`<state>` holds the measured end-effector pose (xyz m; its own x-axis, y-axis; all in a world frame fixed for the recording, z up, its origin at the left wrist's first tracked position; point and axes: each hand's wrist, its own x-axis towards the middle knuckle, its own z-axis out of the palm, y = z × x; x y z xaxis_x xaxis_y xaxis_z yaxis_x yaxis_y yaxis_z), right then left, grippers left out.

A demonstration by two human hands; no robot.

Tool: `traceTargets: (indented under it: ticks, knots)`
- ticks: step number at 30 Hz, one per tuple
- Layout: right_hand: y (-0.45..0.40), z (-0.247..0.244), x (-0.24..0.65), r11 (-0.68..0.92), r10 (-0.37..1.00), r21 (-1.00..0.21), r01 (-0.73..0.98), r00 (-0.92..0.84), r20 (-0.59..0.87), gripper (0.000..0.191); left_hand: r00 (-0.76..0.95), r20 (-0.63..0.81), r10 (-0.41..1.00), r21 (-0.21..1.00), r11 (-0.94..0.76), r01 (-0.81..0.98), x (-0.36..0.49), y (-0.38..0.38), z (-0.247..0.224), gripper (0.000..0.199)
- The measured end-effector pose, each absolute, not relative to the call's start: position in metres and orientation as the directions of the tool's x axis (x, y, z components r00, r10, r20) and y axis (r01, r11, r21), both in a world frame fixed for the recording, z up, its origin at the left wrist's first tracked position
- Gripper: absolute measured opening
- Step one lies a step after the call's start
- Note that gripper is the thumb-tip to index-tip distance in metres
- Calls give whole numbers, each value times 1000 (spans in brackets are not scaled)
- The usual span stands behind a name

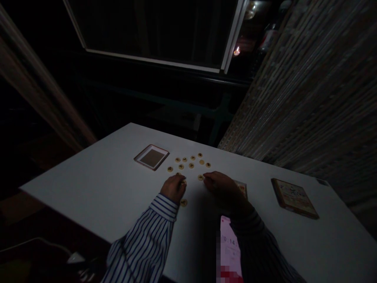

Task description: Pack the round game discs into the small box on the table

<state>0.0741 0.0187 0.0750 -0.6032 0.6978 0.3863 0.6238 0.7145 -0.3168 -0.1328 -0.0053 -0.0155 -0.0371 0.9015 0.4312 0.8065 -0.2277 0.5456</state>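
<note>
Several round, pale Chinese chess pieces [191,165] with dark characters lie in loose rows on the white table [123,165]. My left hand [173,188] is closed, its thumb and fingers pinched on one piece [184,182]. Another piece [183,203] lies just below that hand, and one more is partly hidden behind its fingers. Opposite it, my right hand [220,184] has its fingertips pinched together at the edge of a piece [201,177] on the tabletop. One piece [202,162] in the group shows a blank face.
An open shallow box [166,152] stands left of the pieces. Behind my right hand a box with red-marked pieces [243,187] is partly hidden. A lit phone [229,245] lies by my right forearm. A printed box lid [294,197] rests at right, near a string curtain [282,94].
</note>
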Motion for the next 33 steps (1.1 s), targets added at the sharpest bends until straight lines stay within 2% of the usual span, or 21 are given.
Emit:
traceTargets:
  ticks: [6,13,21,28,33]
  knots:
    - [22,71,87,768,641,-243,593,-704,306,27,-9,372,928,514,-198,835,-133,-5,-17,27]
    - [24,71,98,744,668,-260,615,-696,263,26,-18,346,938,509,-172,843,-131,-6,-14,26]
    - [23,73,102,736,676,-242,633,-706,211,27,12,391,920,492,-220,843,-134,-6,-15,27]
    - [24,71,103,737,676,-234,634,-702,224,27,-28,501,865,479,-250,841,-130,-8,-9,24]
    - [23,70,103,730,683,-237,641,-699,214,27,-112,542,833,559,-257,788,-127,-9,-6,26]
